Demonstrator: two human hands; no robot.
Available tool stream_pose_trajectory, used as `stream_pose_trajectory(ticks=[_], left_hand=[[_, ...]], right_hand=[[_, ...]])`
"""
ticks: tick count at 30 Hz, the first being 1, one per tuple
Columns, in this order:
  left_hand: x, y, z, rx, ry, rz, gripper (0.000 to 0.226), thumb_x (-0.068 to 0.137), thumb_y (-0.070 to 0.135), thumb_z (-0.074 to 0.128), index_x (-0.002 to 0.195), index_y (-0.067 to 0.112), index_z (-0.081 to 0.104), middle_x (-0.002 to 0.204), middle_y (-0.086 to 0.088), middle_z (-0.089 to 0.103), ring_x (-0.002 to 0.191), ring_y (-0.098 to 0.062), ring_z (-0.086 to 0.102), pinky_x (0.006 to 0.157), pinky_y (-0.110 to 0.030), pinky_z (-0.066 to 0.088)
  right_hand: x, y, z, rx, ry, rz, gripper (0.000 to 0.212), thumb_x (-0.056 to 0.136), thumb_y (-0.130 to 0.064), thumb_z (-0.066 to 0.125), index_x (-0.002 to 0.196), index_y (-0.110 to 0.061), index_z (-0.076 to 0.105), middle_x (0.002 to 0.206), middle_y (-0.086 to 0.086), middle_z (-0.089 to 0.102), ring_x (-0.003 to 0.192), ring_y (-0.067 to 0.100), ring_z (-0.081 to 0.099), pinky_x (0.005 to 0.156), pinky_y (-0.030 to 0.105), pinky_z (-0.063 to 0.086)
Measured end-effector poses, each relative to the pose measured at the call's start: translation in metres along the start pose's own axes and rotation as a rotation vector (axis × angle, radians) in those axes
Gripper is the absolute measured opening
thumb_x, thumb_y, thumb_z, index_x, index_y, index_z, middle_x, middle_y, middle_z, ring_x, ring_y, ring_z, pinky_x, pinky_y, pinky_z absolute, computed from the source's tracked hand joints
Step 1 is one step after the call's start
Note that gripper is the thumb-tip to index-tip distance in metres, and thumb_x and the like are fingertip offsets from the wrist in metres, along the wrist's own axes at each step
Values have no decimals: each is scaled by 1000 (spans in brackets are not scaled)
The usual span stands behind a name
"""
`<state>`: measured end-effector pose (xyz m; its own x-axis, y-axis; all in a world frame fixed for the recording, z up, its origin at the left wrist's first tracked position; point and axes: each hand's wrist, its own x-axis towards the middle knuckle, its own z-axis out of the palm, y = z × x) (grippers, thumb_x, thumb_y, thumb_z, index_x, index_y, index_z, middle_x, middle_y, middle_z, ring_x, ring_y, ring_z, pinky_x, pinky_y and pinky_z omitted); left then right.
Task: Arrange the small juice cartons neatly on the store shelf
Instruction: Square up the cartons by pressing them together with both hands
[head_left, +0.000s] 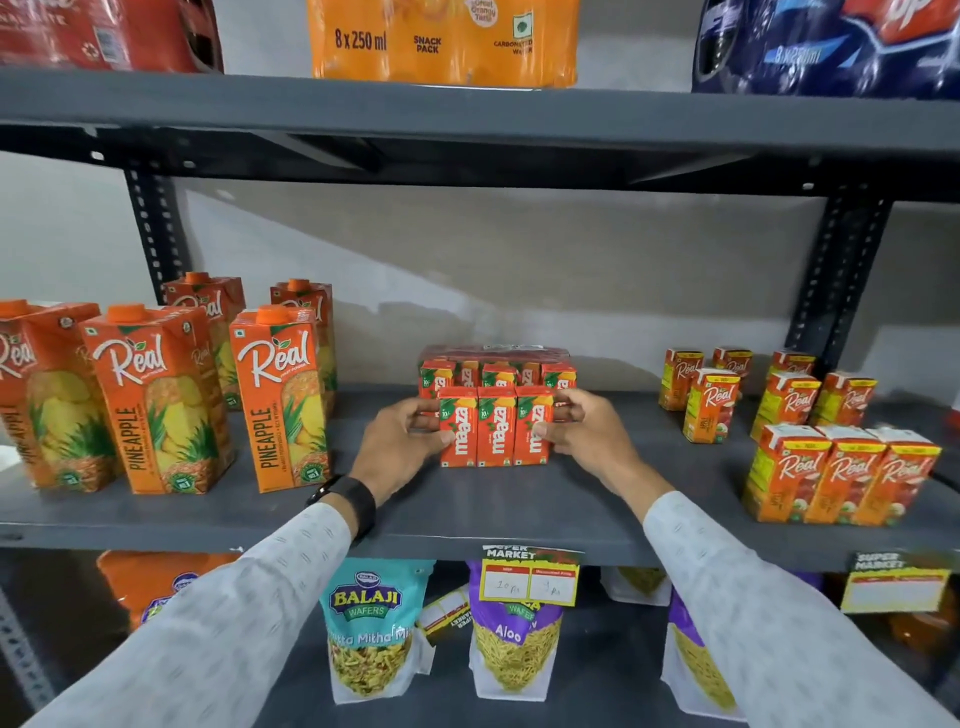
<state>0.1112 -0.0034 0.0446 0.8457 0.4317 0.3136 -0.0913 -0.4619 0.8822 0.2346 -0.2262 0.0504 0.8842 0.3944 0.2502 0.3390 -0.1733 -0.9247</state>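
Small cartons (496, 426) read "maaza" (tall cartons (280, 400): "Real PINEAPPLE").

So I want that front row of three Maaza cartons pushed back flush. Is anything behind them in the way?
Yes. A shrink-wrapped pack of small red-orange Maaza cartons stands directly behind the front row of three loose Maaza cartons, which the left hand and right hand press from either side. The grey metal shelf in front of them is bare.

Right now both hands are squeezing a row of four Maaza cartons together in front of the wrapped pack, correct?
Not quite: the head view shows three Maaza cartons in that row, not four. The left hand and right hand press them from either side, in front of the wrapped pack.
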Motion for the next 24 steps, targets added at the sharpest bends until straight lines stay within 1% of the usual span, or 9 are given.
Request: stream_pose_trajectory(ticks=[3, 6, 9, 13, 15, 16, 18, 23, 24], left_hand=[[-4, 4, -1, 13, 1, 7, 43, 78, 25, 81, 117, 22, 64, 102, 8, 72, 91, -5, 69, 80, -26, 56], [-16, 6, -5, 25, 4, 13, 41, 78, 26, 81, 115, 22, 64, 103, 8, 72, 91, -5, 69, 77, -23, 55], [-34, 8, -11, 35, -5, 34, 40, 77, 26, 82, 113, 23, 65, 100, 9, 73, 86, -2, 71, 73, -18, 55], [-57, 9, -19, 20, -47, 49, 42, 77, 25, 81, 115, 20, 65, 100, 4, 75, 86, -5, 73, 76, -22, 58], [-65, 10, -22, 21, -57, 62, 42, 77, 25, 81, 116, 20, 65, 101, 4, 75, 86, -6, 73, 77, -22, 58], [-68, 10, -23, 18, -59, 66, 42, 78, 24, 81, 117, 20, 65, 102, 5, 75, 86, -6, 73, 75, -21, 58], [-70, 12, -23, 14, -57, 78, 43, 79, 24, 80, 119, 19, 65, 102, 6, 75, 87, -5, 73, 73, -17, 57], [-78, 15, -19, -22, -41, 55, 45, 81, 22, 78, 122, 18, 63, 103, 6, 75, 88, -5, 73, 71, -15, 57], [-78, 14, -18, -20, -31, 60, 45, 81, 22, 78, 123, 18, 63, 103, 6, 75, 88, -5, 73, 72, -16, 58]], right_hand=[[-5, -3, -2, -5, -17, -6, 35, 90, -12, 79, 118, -24, 61, 108, -2, 76, 102, 18, 75, 82, 39, 64], [-17, -6, -3, -19, -17, -19, 34, 90, -13, 80, 115, -27, 62, 106, -5, 77, 99, 15, 76, 81, 38, 64], [-37, -6, -5, -27, -2, -46, 35, 88, -13, 82, 117, -23, 65, 102, -4, 79, 91, 12, 78, 78, 37, 65], [-67, -8, -8, 5, 5, -81, 31, 86, -10, 83, 102, -30, 66, 97, -5, 79, 88, 8, 78, 70, 30, 64], [-78, -8, -9, 26, -1, -95, 31, 86, -11, 83, 102, -31, 65, 96, -6, 79, 88, 7, 78, 65, 25, 62], [-83, -9, -9, 31, -2, -101, 31, 86, -12, 83, 102, -32, 65, 96, -6, 79, 88, 6, 78, 64, 23, 61], [-88, -12, -8, 26, 9, -116, 32, 87, -13, 83, 100, -36, 64, 97, -9, 78, 88, 3, 77, 63, 20, 60], [-97, -15, -4, 14, 42, -123, 33, 88, -12, 82, 98, -37, 63, 99, -11, 77, 88, 4, 77, 63, 19, 60], [-97, -15, -3, 10, 48, -128, 33, 88, -12, 82, 99, -37, 63, 99, -10, 78, 88, 5, 77, 64, 20, 61]])
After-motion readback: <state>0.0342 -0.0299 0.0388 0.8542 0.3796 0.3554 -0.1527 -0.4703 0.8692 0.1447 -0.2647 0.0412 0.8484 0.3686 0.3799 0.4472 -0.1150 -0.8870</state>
